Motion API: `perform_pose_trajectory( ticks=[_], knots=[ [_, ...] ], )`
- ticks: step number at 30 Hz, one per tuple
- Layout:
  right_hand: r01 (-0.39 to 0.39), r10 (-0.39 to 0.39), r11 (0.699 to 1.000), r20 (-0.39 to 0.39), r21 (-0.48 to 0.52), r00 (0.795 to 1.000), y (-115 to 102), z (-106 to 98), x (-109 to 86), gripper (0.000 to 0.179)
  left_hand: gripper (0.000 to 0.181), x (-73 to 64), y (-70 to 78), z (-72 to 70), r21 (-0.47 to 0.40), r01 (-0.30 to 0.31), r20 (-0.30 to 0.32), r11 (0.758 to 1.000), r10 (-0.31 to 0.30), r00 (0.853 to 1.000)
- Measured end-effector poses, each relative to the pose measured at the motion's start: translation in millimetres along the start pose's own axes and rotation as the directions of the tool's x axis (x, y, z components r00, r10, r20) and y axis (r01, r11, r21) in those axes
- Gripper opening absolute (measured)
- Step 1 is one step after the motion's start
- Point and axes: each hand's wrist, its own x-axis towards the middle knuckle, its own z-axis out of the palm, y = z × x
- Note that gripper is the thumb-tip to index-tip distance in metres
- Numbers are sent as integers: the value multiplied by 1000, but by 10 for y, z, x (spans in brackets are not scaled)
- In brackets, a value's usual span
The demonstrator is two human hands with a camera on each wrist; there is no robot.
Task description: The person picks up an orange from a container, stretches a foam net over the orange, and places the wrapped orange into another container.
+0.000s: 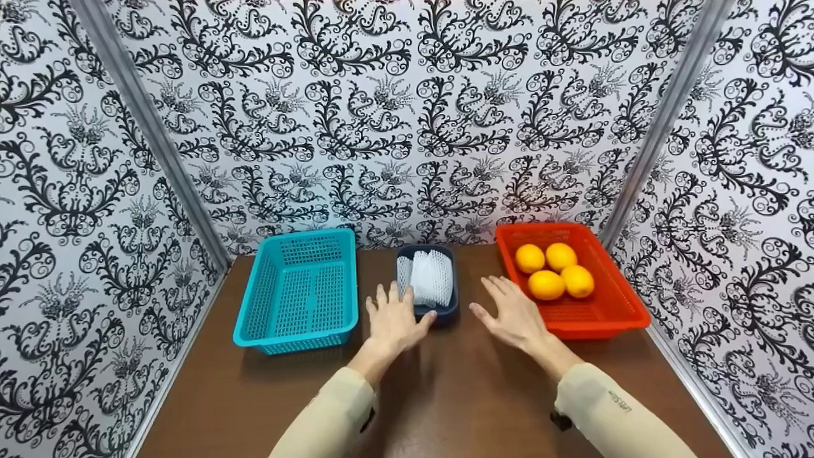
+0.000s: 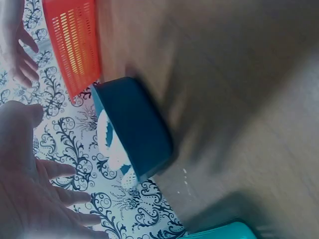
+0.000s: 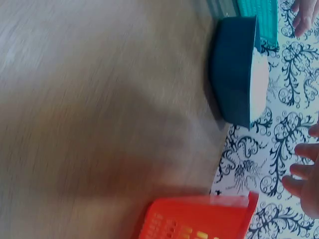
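My left hand (image 1: 393,324), fingers spread and holding nothing, hovers at the front left of a small dark blue bin (image 1: 450,312). White foam net sleeves (image 1: 432,278) fill that bin, and my left fingertips overlap its near left side in the head view. My right hand (image 1: 514,316) is also empty with its fingers extended. It hangs by the near left side of a red basket (image 1: 604,318), partly covering its rim. Several round yellow-orange fruits (image 1: 545,285) lie together inside the red basket. In the left wrist view the bin (image 2: 132,124) stands upright on the table.
A turquoise perforated basket (image 1: 311,299) with nothing in it stands at the left. All the containers rest on a brown wooden table (image 1: 458,407). Patterned black-and-white panels (image 1: 407,127) close off the back and both sides, joined by grey corner posts.
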Motion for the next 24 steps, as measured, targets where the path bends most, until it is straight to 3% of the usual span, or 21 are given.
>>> perform_pose_trajectory(
  ticks=[13,19,24],
  knots=[
    [-18,14,1000,-144,-25,989,409,-237,64,53,58,61,175,-59,6,-99,-120,995,99,988],
    [-86,84,996,-143,-11,986,581,-293,61,47,51,102,303,-28,33,-135,-136,990,138,981],
    [-136,133,991,-122,-13,984,717,-324,55,47,46,121,412,25,55,-189,-176,980,196,965]
  ],
)
